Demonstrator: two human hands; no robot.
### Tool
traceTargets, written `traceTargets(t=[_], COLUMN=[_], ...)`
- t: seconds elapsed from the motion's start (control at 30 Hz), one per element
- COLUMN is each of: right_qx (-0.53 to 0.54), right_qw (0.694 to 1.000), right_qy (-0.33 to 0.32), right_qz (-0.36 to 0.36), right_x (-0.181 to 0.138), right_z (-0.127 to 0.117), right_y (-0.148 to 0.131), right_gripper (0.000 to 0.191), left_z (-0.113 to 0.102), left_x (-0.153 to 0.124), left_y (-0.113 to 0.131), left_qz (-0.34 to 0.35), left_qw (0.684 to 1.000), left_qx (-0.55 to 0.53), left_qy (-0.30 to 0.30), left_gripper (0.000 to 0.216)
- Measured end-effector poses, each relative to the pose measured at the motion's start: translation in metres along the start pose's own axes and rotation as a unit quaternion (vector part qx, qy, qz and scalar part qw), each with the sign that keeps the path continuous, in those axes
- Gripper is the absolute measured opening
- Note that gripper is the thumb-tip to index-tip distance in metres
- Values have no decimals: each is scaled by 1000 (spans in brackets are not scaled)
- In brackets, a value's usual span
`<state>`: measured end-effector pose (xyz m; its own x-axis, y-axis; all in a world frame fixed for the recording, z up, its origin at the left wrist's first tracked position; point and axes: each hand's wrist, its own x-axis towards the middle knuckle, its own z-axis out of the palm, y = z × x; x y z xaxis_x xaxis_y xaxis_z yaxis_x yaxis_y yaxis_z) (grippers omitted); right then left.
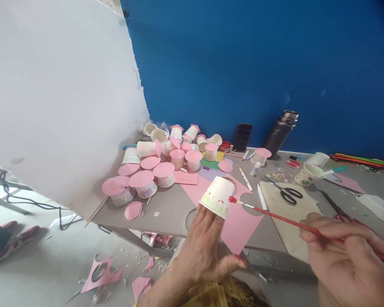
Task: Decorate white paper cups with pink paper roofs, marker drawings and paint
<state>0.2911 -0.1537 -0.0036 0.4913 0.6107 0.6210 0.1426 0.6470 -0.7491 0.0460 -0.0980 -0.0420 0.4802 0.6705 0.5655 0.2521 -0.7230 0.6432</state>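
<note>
My left hand (202,247) has its fingers pushed up inside an upturned white paper cup (218,196) with green and red paint near its rim, holding it above the table. My right hand (345,256) is closed on a thin red paintbrush (284,219). The brush's red-loaded tip touches the cup's lower right side. Under the cup lies a pink paper sheet (240,226) with round cut-outs.
A heap of white cups with pink paper discs (160,166) covers the table's left. Scissors (286,192), a dark phone (242,137), a steel flask (280,132), a red paint pot (225,146), markers and a cup (307,175) lie behind. A large white board (57,98) leans at left. Pink scraps litter the floor.
</note>
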Motion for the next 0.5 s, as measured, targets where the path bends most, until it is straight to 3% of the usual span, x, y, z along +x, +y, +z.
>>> traceTargets(t=[0.17, 0.37, 0.5], right_qx=[7, -5, -31], right_qw=[1000, 1000, 998], right_qy=[-27, -5, -46], right_qz=[-10, -11, -35], right_x=[0, -1, 3], right_z=[1, 4, 9], right_y=[-2, -8, -12], right_gripper=[18, 22, 25], left_z=[-1, -5, -5], left_x=[6, 10, 10], left_y=[0, -4, -9], left_qz=[49, 80, 107], left_qw=[998, 995, 987], left_qx=[28, 52, 114], left_qy=[-33, -33, -41], left_gripper=[111, 106, 106])
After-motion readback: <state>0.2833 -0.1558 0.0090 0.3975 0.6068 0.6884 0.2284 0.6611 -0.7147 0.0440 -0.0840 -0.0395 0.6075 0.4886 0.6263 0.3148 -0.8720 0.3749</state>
